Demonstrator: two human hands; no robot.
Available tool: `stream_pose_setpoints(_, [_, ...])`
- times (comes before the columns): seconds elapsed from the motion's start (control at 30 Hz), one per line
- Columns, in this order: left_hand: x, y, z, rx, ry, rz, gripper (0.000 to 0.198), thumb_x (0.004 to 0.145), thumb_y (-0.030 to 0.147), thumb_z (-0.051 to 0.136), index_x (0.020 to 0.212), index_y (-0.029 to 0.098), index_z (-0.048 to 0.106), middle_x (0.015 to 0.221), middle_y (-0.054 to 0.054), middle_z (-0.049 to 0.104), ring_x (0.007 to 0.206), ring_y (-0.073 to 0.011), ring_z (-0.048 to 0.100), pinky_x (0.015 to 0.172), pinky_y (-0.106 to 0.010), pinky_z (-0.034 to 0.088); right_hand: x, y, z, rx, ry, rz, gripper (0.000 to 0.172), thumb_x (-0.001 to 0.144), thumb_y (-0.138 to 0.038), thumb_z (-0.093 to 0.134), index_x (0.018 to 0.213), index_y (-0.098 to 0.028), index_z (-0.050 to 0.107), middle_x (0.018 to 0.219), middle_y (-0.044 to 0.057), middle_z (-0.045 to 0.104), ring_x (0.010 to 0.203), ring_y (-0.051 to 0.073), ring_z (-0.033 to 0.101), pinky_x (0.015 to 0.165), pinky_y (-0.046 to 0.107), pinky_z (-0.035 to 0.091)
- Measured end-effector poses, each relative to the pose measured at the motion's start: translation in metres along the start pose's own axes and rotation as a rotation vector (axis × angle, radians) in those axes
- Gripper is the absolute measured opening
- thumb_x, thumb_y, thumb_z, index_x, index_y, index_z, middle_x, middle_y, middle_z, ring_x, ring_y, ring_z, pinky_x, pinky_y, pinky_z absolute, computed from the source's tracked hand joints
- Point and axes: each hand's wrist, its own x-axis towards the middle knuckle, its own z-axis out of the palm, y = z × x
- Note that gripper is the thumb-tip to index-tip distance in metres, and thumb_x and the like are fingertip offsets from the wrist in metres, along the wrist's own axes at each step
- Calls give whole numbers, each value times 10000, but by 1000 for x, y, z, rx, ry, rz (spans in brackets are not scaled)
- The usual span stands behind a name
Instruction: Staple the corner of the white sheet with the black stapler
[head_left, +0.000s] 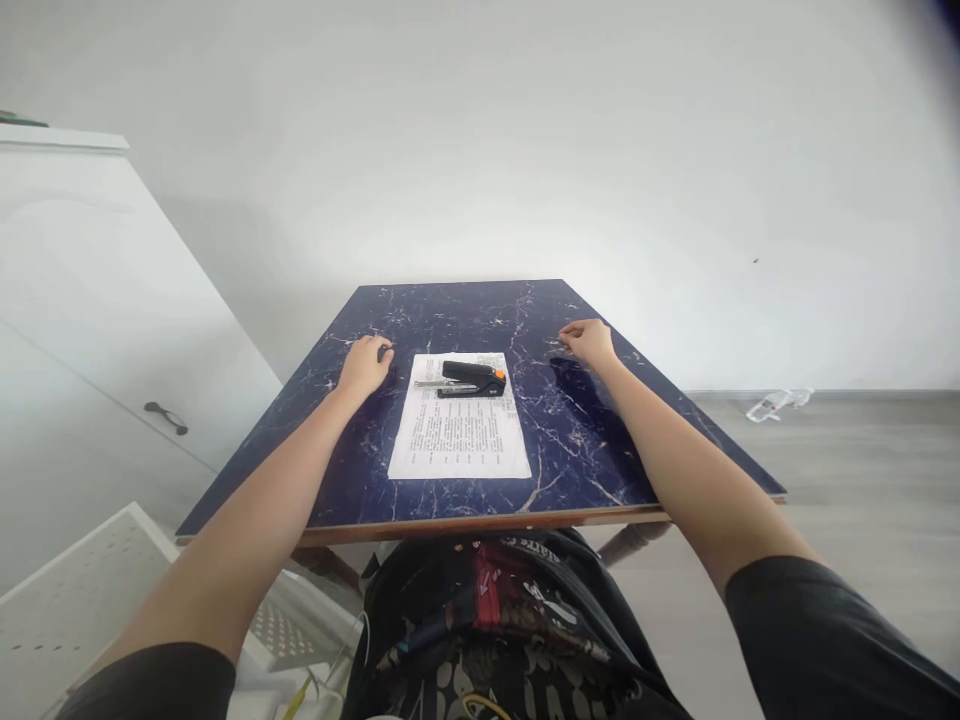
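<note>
A printed white sheet of paper [459,432] lies in the middle of a dark blue marble-patterned table [585,450]. On the sheet's far end rests a black stapler [472,379] with an orange tip, and a thin metal strip sticks out to its left. My left hand [364,364] rests on the table just left of the sheet's far corner, fingers curled under, nothing visible in them. My right hand [589,341] lies palm down on the table to the right of the sheet, near the table's right edge, fingers stretched out leftward and holding nothing.
A white cabinet [97,330] with a dark handle [166,416] stands at the left. A white perforated rack [90,590] sits low by my left arm. A crumpled clear plastic bottle [776,404] lies on the grey floor at the right. A white wall is behind the table.
</note>
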Motion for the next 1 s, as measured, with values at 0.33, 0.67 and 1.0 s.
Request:
stream_pose_setpoints(0.33, [5,-13,17,221,-312,-67,530,1070,321,417,1569,169,503,1728,-167,336,1601,-396,298,1274,-616,236,15,19,7,-185,17,-60,199,787,-195,705,912,-138,849,928,143,822,962,289,768,969,350,564])
stream_pose_setpoints(0.67, [4,-12,10,128,-118,67,363,946,157,555,1268,156,723,1235,-162,706,1160,-304,673,1093,-439,501,18,24,3,-126,-5,-13,240,820,-260,693,951,-143,857,757,95,789,818,255,746,864,336,573])
stream_pose_setpoints(1.0, [6,-8,8,130,-88,36,213,907,153,620,1019,195,797,1095,-147,650,1120,-322,635,1098,-467,491,13,17,2,-283,-48,-104,340,815,-199,690,1110,-128,845,957,117,818,942,274,750,935,361,569])
